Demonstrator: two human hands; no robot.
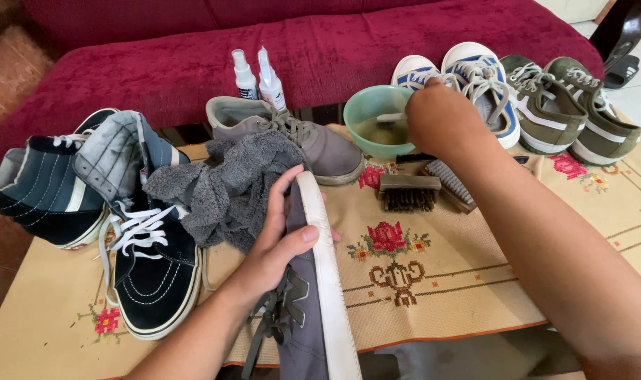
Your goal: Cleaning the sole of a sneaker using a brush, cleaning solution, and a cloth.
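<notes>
Left hand [281,239] grips a grey shoe [313,309] at the table's near edge; right hand [440,116] holds a brush in the bowl [366,105], which could tip and spill.

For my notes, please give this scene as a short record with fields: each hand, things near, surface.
left hand: left hand holds a grey shoe on its side, white sole toward the camera
right hand: right hand holds a small brush handle over the green bowl
near things: grey cloth, two brushes, two spray bottles, second grey shoe
other shoes: dark blue high-tops, blue pair, olive pair
surface: embroidered tablecloth
</notes>
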